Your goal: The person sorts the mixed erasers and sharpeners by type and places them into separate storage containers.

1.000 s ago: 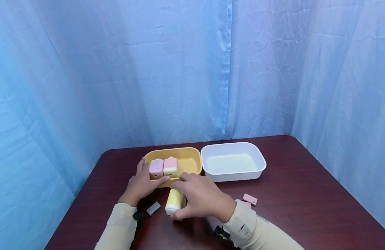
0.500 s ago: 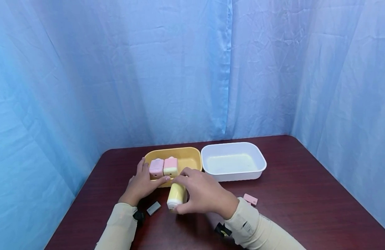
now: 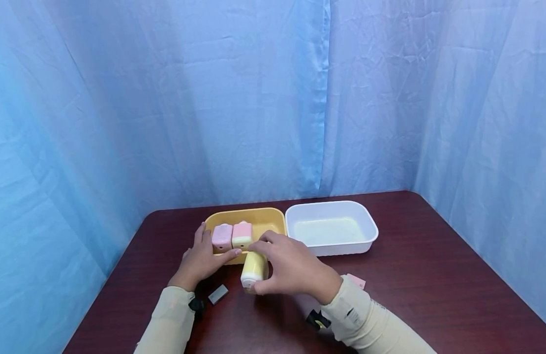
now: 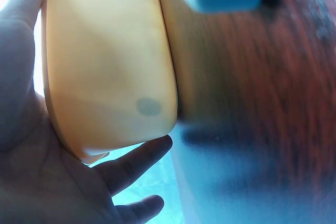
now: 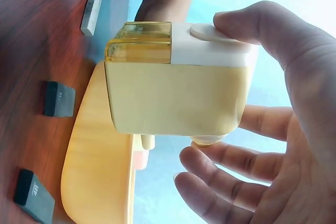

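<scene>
My right hand (image 3: 295,268) grips a yellow pencil sharpener (image 3: 255,265) just in front of the yellow basket (image 3: 273,216). In the right wrist view the pencil sharpener (image 5: 176,95) has a clear amber part and a white end, with the thumb on the white end and fingers on the opposite side. My left hand (image 3: 199,263) holds the basket's left end, thumb over the near rim; the left wrist view shows the basket wall (image 4: 110,61) between thumb and fingers. Inside it stand a lilac-pink sharpener (image 3: 222,237) and a pink-and-cream sharpener (image 3: 242,235), side by side.
A white basket (image 3: 330,250) adjoins the yellow one on the right. On the dark red table (image 3: 414,275) lie a grey eraser (image 3: 218,294) and a pink eraser (image 3: 357,280), partly behind the right sleeve. Dark erasers (image 5: 34,195) show in the right wrist view.
My right hand has lifted the yellow pencil sharpener and carried it forward and slightly right, up to the basket's near rim. The left hand has stayed in place.
</scene>
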Motion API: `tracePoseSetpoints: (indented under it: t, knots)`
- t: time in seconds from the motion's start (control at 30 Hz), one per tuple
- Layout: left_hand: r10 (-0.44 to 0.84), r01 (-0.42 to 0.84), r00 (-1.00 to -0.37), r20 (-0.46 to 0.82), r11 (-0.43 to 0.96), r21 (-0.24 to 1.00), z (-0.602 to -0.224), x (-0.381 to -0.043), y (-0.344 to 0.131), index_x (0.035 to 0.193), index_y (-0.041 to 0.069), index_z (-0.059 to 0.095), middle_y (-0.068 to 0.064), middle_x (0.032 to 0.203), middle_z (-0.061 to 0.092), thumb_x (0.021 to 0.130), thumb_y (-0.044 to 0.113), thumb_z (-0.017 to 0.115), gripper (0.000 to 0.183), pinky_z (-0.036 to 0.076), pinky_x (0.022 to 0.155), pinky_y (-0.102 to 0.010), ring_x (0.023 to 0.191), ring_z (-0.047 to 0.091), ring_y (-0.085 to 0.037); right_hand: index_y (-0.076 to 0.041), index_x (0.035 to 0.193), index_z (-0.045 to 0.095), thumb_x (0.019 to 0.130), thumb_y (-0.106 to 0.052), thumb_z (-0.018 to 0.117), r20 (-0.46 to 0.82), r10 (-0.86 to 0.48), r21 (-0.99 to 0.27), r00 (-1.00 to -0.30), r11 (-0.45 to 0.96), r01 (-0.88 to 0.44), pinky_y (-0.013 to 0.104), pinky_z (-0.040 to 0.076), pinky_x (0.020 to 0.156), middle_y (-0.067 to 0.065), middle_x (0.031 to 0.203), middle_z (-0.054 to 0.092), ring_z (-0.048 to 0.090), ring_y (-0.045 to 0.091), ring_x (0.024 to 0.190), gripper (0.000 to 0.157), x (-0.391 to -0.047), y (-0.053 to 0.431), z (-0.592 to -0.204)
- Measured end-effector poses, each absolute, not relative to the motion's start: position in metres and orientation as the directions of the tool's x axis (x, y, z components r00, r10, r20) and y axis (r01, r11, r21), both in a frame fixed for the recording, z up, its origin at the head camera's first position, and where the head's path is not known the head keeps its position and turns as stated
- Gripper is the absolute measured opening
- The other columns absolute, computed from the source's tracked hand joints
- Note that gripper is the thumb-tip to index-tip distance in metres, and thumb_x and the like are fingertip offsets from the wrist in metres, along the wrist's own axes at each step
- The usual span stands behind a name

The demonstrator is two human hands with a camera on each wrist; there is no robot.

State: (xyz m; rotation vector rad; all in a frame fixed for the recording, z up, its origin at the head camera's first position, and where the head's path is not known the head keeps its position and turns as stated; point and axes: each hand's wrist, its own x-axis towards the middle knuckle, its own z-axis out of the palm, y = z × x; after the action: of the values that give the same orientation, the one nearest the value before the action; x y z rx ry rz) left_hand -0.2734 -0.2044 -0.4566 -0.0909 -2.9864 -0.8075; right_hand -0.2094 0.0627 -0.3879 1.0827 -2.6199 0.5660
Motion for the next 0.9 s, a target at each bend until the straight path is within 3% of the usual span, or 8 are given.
tracePoseSetpoints:
  t: [0.43,0.9]
  knots:
    - [0.041,0.055,-0.998,0.038,0.856,0.515,-0.456,-0.274,-0.202,0.165,0.003,0.01,-0.017,0.173,-0.004,0.075,0.088,0.064,0.134,0.029,0.11,-0.078,0.143,0.042,-0.048,-0.028,0.133,0.067,0.073,-0.055,0.084,0.338,-0.58,-0.323,-0.741,0.668,-0.67,0.024,0.052,0.074,-0.007,0.12,0.059,0.061,0.009,0.091,0.068,-0.218,0.071,-0.382]
    - [0.035,0.053,-0.998,0.045,0.856,0.514,-0.457,-0.276,-0.205,0.164,0.004,0.014,-0.016,0.173,-0.003,0.074,0.089,0.063,0.134,0.026,0.112,-0.078,0.145,0.042,-0.043,-0.025,0.131,0.068,0.073,-0.058,0.082,0.378,-0.549,-0.312,-0.746,0.683,-0.661,0.026,0.053,0.075,-0.009,0.119,0.06,0.062,0.011,0.092,0.068,-0.243,0.073,-0.383]
